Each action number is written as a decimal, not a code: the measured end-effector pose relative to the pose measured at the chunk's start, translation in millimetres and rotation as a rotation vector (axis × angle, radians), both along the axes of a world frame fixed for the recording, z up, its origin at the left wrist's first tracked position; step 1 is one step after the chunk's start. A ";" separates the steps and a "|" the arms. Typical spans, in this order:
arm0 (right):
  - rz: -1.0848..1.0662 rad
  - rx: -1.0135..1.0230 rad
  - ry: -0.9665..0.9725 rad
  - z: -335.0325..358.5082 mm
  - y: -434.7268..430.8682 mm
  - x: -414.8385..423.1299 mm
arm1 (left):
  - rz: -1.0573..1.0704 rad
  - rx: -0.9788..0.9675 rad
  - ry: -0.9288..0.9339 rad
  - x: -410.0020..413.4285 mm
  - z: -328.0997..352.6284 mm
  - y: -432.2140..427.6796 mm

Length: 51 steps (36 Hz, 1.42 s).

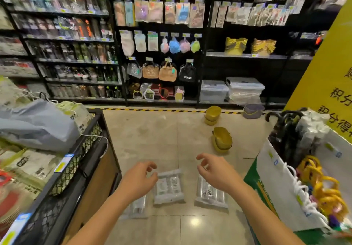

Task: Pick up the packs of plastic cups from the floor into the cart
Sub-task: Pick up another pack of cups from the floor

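- The floor [152,140] is pale, glossy tile with a bright light glare near the bottom middle; a yellow-and-black striped strip [144,109] runs along its far edge.
- Three packs of plastic cups lie flat on the floor: the middle pack [168,186], the right pack [210,193] just beside it, and the left pack [138,206], partly hidden under the left forearm.
- The left hand [138,180] hovers over the left and middle packs, its grip spread, fingers curled, holding nothing.
- The right hand [217,172] hangs above the right pack, grip likewise spread and bare.
- On the left stands a black wire-mesh bin [80,149] heaped with printed sacks [34,166] and a grey-blue bag [38,126].
- On the right a white box [282,191] on a green base holds yellow items [322,185] and white rope handles.
- Two yellow baskets [222,139] sit on the floor beyond the hands, well apart from the packs, with a grey one [253,111] farther back.
- Dark shelves [76,40] at the back carry bottles, hanging pouches, small bags and clear storage tubs [244,90].
- A yellow sign [331,69] with dark characters leans in at the right.
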State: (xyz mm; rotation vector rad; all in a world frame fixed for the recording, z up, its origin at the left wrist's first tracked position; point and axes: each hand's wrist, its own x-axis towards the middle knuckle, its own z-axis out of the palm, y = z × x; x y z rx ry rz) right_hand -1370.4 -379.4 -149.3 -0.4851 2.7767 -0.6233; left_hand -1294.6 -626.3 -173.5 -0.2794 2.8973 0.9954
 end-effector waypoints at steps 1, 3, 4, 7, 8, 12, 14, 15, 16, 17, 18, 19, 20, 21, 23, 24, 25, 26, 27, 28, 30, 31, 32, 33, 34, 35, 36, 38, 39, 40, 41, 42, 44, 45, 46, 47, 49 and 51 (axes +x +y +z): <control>0.013 0.001 -0.007 -2.4 -2.2 -15.8 | 0.008 0.000 -0.003 -13.2 -2.9 -1.0; 0.034 0.016 -0.022 -7.4 -8.6 -46.5 | 0.038 0.011 -0.013 -38.1 -9.1 -5.1; 0.038 0.022 -0.029 -10.3 -12.4 -60.3 | 0.050 0.019 -0.019 -48.8 -12.2 -7.7; 0.048 0.032 -0.049 -21.0 -27.9 -101.4 | 0.073 0.046 -0.049 -82.0 -23.7 -18.4; 0.051 0.036 -0.056 -25.4 -34.3 -114.5 | 0.081 0.055 -0.057 -93.2 -27.8 -23.1; 0.041 0.037 -0.095 -50.6 -65.3 -166.1 | 0.094 0.076 -0.080 -140.8 -48.8 -49.6; 0.032 0.050 -0.117 -66.2 -81.6 -188.7 | 0.087 0.090 -0.098 -165.7 -64.8 -65.9; 0.024 0.057 -0.123 -73.8 -89.4 -199.0 | 0.085 0.098 -0.110 -178.5 -73.8 -74.5; 0.013 0.064 -0.126 -82.1 -96.8 -208.9 | 0.087 0.107 -0.119 -190.9 -82.5 -82.9; -0.003 0.068 -0.126 -90.6 -103.9 -217.7 | 0.088 0.116 -0.122 -202.8 -91.4 -91.2; -0.024 0.068 -0.124 -99.3 -110.4 -225.1 | 0.089 0.132 -0.121 -213.9 -100.3 -99.3; -0.047 0.065 -0.125 -108.2 -116.8 -231.6 | 0.088 0.153 -0.124 -224.0 -109.0 -106.0; -0.067 0.061 -0.134 -117.6 -123.1 -237.6 | 0.089 0.172 -0.131 -233.2 -118.2 -111.7; -0.079 0.061 -0.151 -127.1 -129.1 -242.8 | 0.091 0.183 -0.143 -240.8 -127.1 -115.7; -0.086 0.069 -0.187 -146.4 -138.7 -251.5 | 0.103 0.199 -0.176 -252.8 -146.2 -121.7; -0.090 0.073 -0.204 -155.8 -142.8 -256.3 | 0.111 0.211 -0.200 -258.4 -155.0 -124.3; -0.100 0.074 -0.223 -165.6 -146.2 -261.1 | 0.119 0.224 -0.226 -263.8 -163.1 -126.6; -0.111 0.074 -0.239 -175.5 -149.0 -265.5 | 0.124 0.230 -0.248 -269.2 -172.0 -129.3; -0.124 0.073 -0.256 -185.3 -151.4 -270.0 | 0.125 0.232 -0.266 -275.3 -180.5 -132.0; -0.133 0.074 -0.272 -195.6 -153.1 -274.9 | 0.126 0.232 -0.279 -281.7 -189.0 -134.3; -0.143 0.073 -0.293 -220.2 -155.6 -286.1 | 0.130 0.235 -0.297 -294.6 -210.4 -139.0; -0.141 0.075 -0.301 -233.6 -156.3 -292.9 | 0.131 0.230 -0.309 -301.2 -222.5 -140.8; -0.135 0.079 -0.314 -248.1 -156.5 -299.5 | 0.134 0.219 -0.326 -306.3 -236.4 -142.2; -0.129 0.085 -0.332 -263.3 -156.2 -305.8 | 0.137 0.213 -0.343 -310.7 -250.7 -142.9; -0.124 0.091 -0.347 -279.2 -155.6 -312.0 | 0.142 0.223 -0.361 -315.6 -264.8 -143.2; -0.122 0.095 -0.362 -296.2 -154.3 -317.7 | 0.148 0.239 -0.376 -319.8 -280.4 -143.1; -0.118 0.097 -0.376 -313.5 -152.9 -324.1 | 0.157 0.250 -0.388 -324.2 -297.8 -142.8; -0.110 0.098 -0.397 -354.3 -150.7 -339.3 | 0.186 0.253 -0.410 -336.7 -336.1 -140.1; -0.115 0.095 -0.404 -376.8 -149.3 -346.1 | 0.194 0.255 -0.405 -344.1 -357.5 -137.9; -0.117 0.094 -0.413 -401.8 -147.0 -352.8 | 0.200 0.262 -0.397 -351.6 -380.6 -135.3; -0.118 0.094 -0.424 -428.4 -144.6 -358.9 | 0.206 0.269 -0.392 -358.7 -405.6 -132.6; -0.124 0.092 -0.435 -455.8 -142.7 -364.4 | 0.211 0.273 -0.392 -366.0 -431.9 -130.7; -0.136 0.093 -0.454 -514.5 -137.2 -374.8 | 0.226 0.276 -0.397 -378.8 -489.4 -126.3; -0.139 0.091 -0.459 -544.5 -134.8 -379.8 | 0.236 0.280 -0.393 -384.1 -520.4 -125.7; -0.141 0.087 -0.465 -573.9 -133.0 -384.2 | 0.248 0.289 -0.386 -388.3 -551.5 -126.1; -0.141 0.084 -0.472 -604.9 -131.1 -388.2 | 0.259 0.293 -0.375 -391.1 -583.9 -127.1; -0.139 0.080 -0.495 -666.8 -126.7 -394.9 | 0.252 0.270 -0.374 -395.9 -647.9 -130.0; -0.148 0.069 -0.520 -728.2 -122.3 -401.1 | 0.232 0.257 -0.441 -401.5 -708.7 -133.3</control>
